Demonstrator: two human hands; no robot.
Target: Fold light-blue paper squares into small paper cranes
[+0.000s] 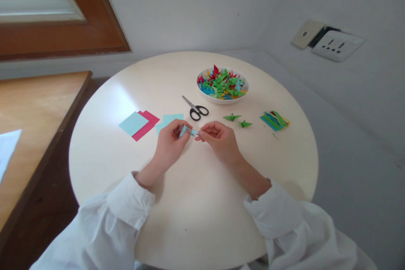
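Between my hands is a small light-blue folded paper [184, 131], partly hidden by fingers. My left hand [171, 141] pinches its wider body. The thumb and forefinger of my right hand [221, 138] close on its narrow pointed end. Just beyond my left hand lie light-blue paper sheets [173, 118]. Scissors [196, 110] with black handles rest beyond the fingers, blades pointing away to the left. Two green paper cranes [232, 117] sit on the table to the right of the scissors.
A white bowl [223, 101] full of colourful paper cranes stands at the back of the round white table [202, 202]. Light-blue and red paper squares [134, 123] lie at left. Coloured paper strips [274, 120] are piled at right. A wooden desk [41, 105] stands left.
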